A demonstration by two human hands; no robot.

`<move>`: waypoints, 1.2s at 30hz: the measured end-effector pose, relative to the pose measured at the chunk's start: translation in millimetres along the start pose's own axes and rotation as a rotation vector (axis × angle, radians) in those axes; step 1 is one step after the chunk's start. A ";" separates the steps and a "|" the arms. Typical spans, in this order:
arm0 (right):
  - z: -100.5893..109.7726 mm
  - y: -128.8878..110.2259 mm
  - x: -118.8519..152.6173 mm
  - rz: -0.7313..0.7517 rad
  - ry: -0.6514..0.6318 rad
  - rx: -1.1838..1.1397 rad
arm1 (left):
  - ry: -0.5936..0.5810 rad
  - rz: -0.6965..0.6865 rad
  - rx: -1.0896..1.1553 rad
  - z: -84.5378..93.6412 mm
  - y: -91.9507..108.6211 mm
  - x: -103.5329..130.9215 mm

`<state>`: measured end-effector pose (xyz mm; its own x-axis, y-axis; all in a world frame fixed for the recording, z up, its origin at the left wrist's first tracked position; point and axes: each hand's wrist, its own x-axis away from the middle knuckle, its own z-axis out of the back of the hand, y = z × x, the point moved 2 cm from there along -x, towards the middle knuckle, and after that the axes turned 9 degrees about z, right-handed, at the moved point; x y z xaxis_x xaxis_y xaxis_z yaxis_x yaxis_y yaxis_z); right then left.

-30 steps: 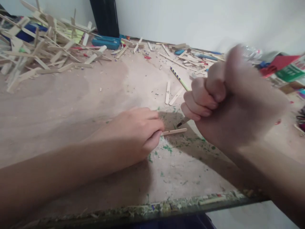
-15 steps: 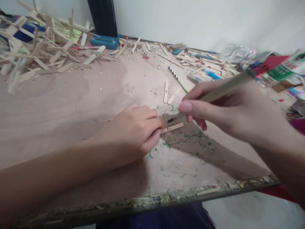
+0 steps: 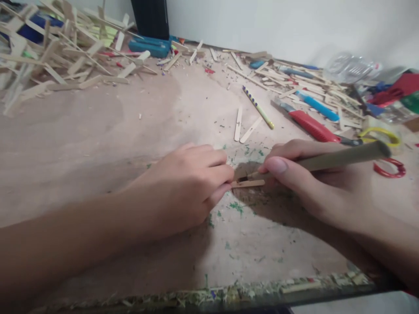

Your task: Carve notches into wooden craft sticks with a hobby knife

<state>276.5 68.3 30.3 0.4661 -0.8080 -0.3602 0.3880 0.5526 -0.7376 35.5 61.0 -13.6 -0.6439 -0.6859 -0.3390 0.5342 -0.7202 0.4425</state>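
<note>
Along the far left of the surface (image 3: 114,135), a tangled heap of wooden sticks (image 3: 77,63) reaches toward a teal case (image 3: 150,46), with a black upright object (image 3: 150,17) just behind it. A lower pile of sticks (image 3: 314,83) spreads across the far right, near a clear plastic bottle (image 3: 353,67). Closer in, beyond the right hand (image 3: 314,179), lie a blue-handled item (image 3: 318,106), a red-handled tool (image 3: 314,126), a yellow loop (image 3: 381,133) and a red loop (image 3: 391,169) (perhaps two handles of one pair of scissors). A dotted yellow rod (image 3: 258,107) slants beside two loose sticks (image 3: 238,124), and green shavings (image 3: 236,207) litter the area around the hands.

The work stick (image 3: 250,183) lies nearly level between the two hands, its right part exposed. Its left end is hidden under the left hand (image 3: 193,185), whose curled fingers and thumb hold it down against the surface. The right hand grips a slim grey-brown tool (image 3: 343,158) like a pen, thumb on top; the dark tip sits at the stick's far edge, close to the left fingers, though contact cannot be told.
</note>
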 end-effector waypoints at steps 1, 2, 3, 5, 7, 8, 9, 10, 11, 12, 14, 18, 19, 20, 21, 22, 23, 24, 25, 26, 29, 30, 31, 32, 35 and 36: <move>0.2 -1.0 -0.3 -0.004 -0.008 -0.002 | -0.011 0.002 0.003 1.4 0.6 -0.5; 0.2 -2.4 -0.7 -0.006 -0.022 -0.006 | -0.009 0.001 0.009 2.5 1.0 -0.9; 0.0 -3.9 -1.3 -0.006 -0.036 -0.011 | -0.001 0.003 0.015 3.1 1.3 -1.0; -0.3 -5.3 -2.3 -0.021 -0.048 -0.045 | 0.004 0.006 0.027 2.7 1.6 -0.6; -1.0 -2.1 -2.8 -0.082 -0.036 -0.122 | 0.011 0.007 0.030 1.6 1.9 0.4; -1.7 1.4 -2.7 -0.124 -0.027 -0.166 | 0.013 0.009 0.027 1.0 2.1 0.8; -2.5 5.9 -2.5 -0.163 -0.014 -0.214 | 0.013 0.010 0.021 0.6 2.3 1.0; -3.5 10.9 -2.1 -0.193 -0.003 -0.263 | 0.016 0.009 0.017 0.3 2.5 1.1; -4.3 15.9 -1.6 -0.213 0.013 -0.305 | 0.014 0.008 0.017 0.2 2.6 1.0; -4.9 20.4 -0.9 -0.224 0.032 -0.336 | 0.013 0.008 0.018 0.2 2.5 0.7; -5.2 26.1 1.0 -0.232 0.076 -0.364 | 0.014 0.002 0.017 0.7 2.0 0.0; -2.6 21.3 4.1 -0.206 0.117 -0.292 | 0.019 -0.020 -0.002 1.7 1.2 -0.2; -1.8 18.1 4.1 -0.192 0.109 -0.270 | 0.015 -0.019 -0.002 1.5 1.2 -0.1; -1.2 14.9 3.6 -0.177 0.093 -0.249 | 0.017 -0.017 -0.001 1.3 1.3 0.1; -0.6 12.1 3.0 -0.164 0.073 -0.228 | 0.024 -0.017 0.002 1.1 1.4 0.2; -0.1 10.0 2.2 -0.152 0.048 -0.209 | 0.025 -0.016 -0.002 0.8 1.6 0.3; 0.3 8.7 1.7 -0.145 0.023 -0.194 | 0.022 -0.012 -0.005 0.4 1.7 0.4; 0.8 8.1 1.4 -0.141 0.007 -0.184 | 0.021 -0.007 -0.004 0.2 1.8 0.4; 1.4 8.1 1.6 -0.140 0.001 -0.178 | 0.020 -0.002 0.001 0.1 1.7 0.4; 2.1 8.3 2.0 -0.139 0.006 -0.174 | 0.018 0.002 0.008 0.1 1.5 0.5; 4.3 7.5 3.4 -0.100 0.029 -0.154 | 0.017 0.014 0.029 0.3 0.7 0.6; 4.6 6.1 3.3 -0.072 0.018 -0.145 | 0.012 0.014 0.029 0.1 0.4 0.7; 4.8 4.2 3.0 -0.037 -0.001 -0.141 | 0.005 0.013 0.028 -0.2 0.1 0.7; 4.7 2.3 2.5 -0.012 -0.031 -0.140 | 0.006 0.011 0.029 -0.6 -0.2 0.9; 5.4 -1.6 0.9 -0.017 -0.093 -0.151 | 0.018 0.000 0.033 -2.4 -2.1 2.0; 6.2 -2.2 0.6 -0.028 -0.088 -0.153 | 0.019 -0.001 0.035 -3.0 -3.1 2.7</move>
<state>280.8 67.9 35.2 0.5276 -0.7978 -0.2916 0.2790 0.4870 -0.8276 33.7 61.1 -18.4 -0.6335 -0.6872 -0.3554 0.5137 -0.7172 0.4709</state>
